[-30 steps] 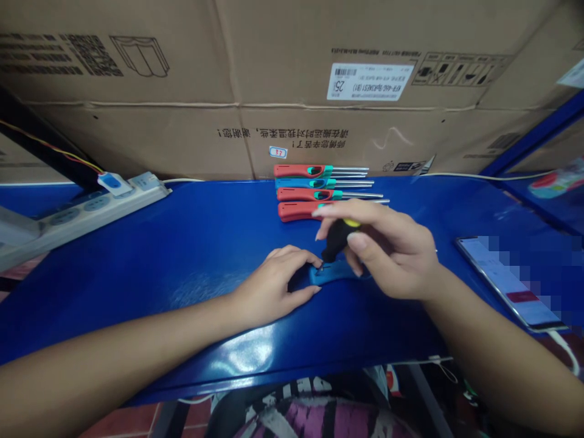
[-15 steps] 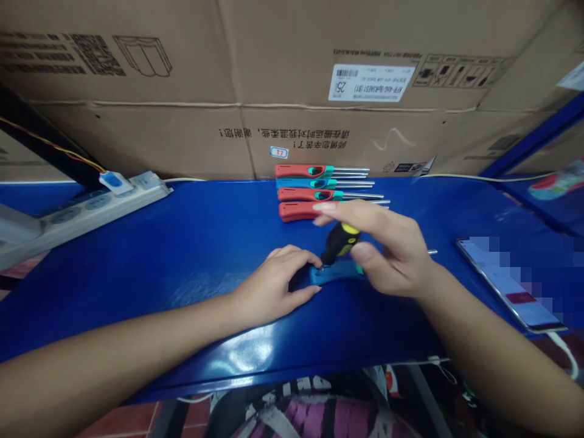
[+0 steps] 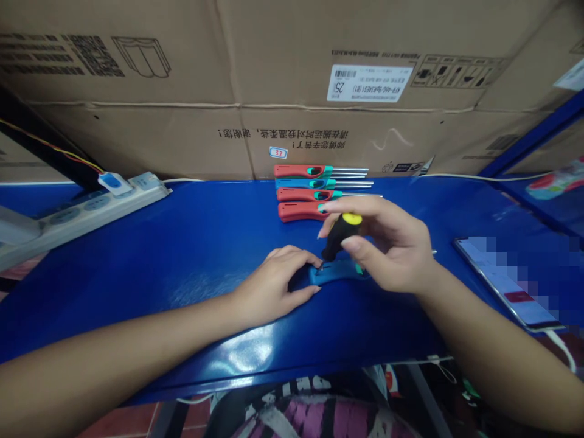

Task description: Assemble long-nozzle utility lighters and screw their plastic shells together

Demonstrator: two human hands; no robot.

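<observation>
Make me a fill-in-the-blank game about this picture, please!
The right hand holds a screwdriver with a black and ____ handle.
The lighter between the left hand's finger and thumb is ____.
In the row of four lighters, ____ are red.
The phone lies nearer the ____ hand.

Missing words: yellow; blue; three; right.

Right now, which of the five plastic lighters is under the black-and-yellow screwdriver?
The blue plastic lighter at the left hand; the other four lighters, three red, one blue, lie in a row by brown cardboard.
</observation>
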